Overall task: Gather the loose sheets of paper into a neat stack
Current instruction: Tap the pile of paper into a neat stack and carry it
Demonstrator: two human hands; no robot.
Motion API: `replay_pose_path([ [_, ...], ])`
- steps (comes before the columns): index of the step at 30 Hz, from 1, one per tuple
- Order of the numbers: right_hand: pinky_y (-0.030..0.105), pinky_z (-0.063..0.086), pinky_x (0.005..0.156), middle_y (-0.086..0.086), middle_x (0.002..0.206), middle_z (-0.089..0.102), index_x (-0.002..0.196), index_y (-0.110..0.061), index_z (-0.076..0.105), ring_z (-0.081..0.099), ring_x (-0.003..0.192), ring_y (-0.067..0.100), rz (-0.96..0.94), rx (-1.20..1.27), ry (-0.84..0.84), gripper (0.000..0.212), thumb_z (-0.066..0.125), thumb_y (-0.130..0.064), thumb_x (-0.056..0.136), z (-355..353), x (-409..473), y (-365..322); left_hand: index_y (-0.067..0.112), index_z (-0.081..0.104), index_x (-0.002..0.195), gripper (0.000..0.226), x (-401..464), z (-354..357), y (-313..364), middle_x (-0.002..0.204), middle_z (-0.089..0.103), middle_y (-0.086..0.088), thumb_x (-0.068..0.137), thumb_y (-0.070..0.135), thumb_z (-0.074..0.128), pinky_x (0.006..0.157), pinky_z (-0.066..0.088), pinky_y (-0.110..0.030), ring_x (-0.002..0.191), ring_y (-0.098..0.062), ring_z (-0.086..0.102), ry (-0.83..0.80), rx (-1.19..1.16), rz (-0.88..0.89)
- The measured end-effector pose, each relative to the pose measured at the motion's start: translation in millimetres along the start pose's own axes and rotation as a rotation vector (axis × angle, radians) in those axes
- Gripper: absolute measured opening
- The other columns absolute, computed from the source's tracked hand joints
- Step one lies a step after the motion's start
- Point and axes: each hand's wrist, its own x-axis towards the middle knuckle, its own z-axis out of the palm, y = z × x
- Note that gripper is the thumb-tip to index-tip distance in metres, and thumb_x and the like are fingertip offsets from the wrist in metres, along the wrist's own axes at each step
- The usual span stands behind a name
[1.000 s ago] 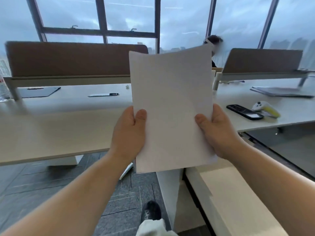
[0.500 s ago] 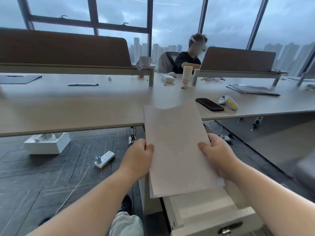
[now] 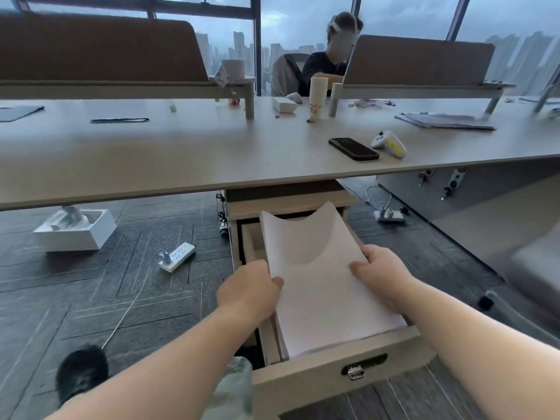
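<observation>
We noted the desk (image 3: pixel 212 159) overhanging the open drawer (image 3: pixel 342 374), limiting headroom at its back. The paper stack (image 3: pixel 321 286), held upright at chest height a second before, had come down into the drawer, far edge curling upward; gathering appeared done. Our left hand (image 3: pixel 251 292) and right hand (image 3: pixel 381 271) pinched its side edges, thumbs on top, close beside the drawer walls.

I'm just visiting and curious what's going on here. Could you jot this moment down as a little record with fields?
Activity: a person holds a stack of paper over an open drawer
Left hand: grips the stack's left edge
Right hand: grips the stack's right edge
Paper shape: far end sags in the middle
Drawer: pulled out below the desk
On the desk: black phone, white and yellow controller
</observation>
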Motion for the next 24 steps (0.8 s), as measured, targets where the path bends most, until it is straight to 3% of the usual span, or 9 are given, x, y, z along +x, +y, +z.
replay_pose_path([
  [5,0.042,0.057,0.089,0.001,0.106,0.073,0.115,-0.022,0.069,0.068,0.096,0.028,-0.006,-0.103,-0.002,0.024,0.058,-0.02,0.094,17,12,4,0.021,0.053,0.106,0.013,6,9,14,0.113,0.069,-0.005,0.099,0.031,0.057,0.074,0.045,-0.037,0.104,-0.032,0.068,0.018,0.202,0.042],
  [9,0.039,0.055,0.085,0.005,0.111,0.07,0.117,-0.019,0.065,0.065,0.1,0.032,-0.004,-0.155,-0.056,0.025,0.055,-0.023,0.094,35,24,6,0.015,0.047,0.122,0.028,5,12,17,0.116,0.07,-0.011,0.096,0.02,0.056,0.071,0.046,-0.039,0.106,-0.038,0.069,0.029,0.342,0.125],
  [15,0.035,0.051,0.079,0.014,0.111,0.066,0.117,-0.009,0.06,0.062,0.093,0.032,0.101,-0.225,-0.082,0.024,0.052,-0.015,0.095,51,42,-1,0.015,0.049,0.119,0.028,-5,22,12,0.119,0.061,-0.007,0.094,0.026,0.054,0.069,0.044,-0.037,0.105,-0.033,0.067,0.057,0.41,0.269],
  [19,0.033,0.046,0.086,0.018,0.129,0.062,0.129,-0.003,0.056,0.06,0.109,0.032,0.158,-0.338,-0.094,0.03,0.048,-0.011,0.101,56,51,-6,0.014,0.053,0.115,0.025,-1,22,0,0.119,0.055,-0.01,0.091,0.02,0.056,0.082,0.051,-0.04,0.109,-0.033,0.06,-0.029,0.394,0.304],
  [24,0.038,0.05,0.092,0.024,0.13,0.062,0.129,0.003,0.059,0.061,0.121,0.039,0.198,-0.366,-0.101,0.034,0.054,-0.008,0.097,63,55,-5,0.015,0.058,0.115,0.026,7,25,-9,0.116,0.058,-0.007,0.089,0.017,0.057,0.086,0.051,-0.037,0.109,-0.032,0.057,-0.048,0.335,0.33],
])
